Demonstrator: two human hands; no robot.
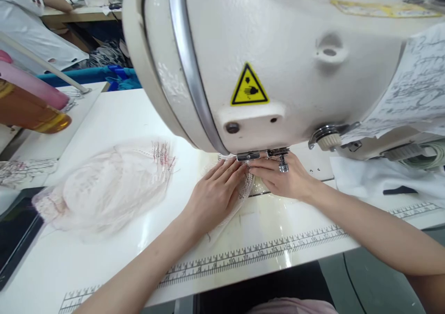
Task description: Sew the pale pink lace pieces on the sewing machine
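A white sewing machine [278, 59] fills the upper middle of the view. Under its head, by the presser foot [282, 162], lies a strip of white lace trim [246, 189]. My left hand [217, 191] lies flat on the lace, fingers stretched toward the foot. My right hand [283, 177] presses on the lace from the right, fingers extended and close together, fingertips meeting those of the left hand just under the needle area. A pile of sheer pinkish lace pieces [107, 184] rests on the white table [114, 119] to the left.
A printed ruler strip [264, 251] runs along the table's front edge. Pink and gold thread cones [31, 100] stand at the far left. White fabric [378, 175] lies under the machine arm at right. Another person in white [28, 17] is at the back left.
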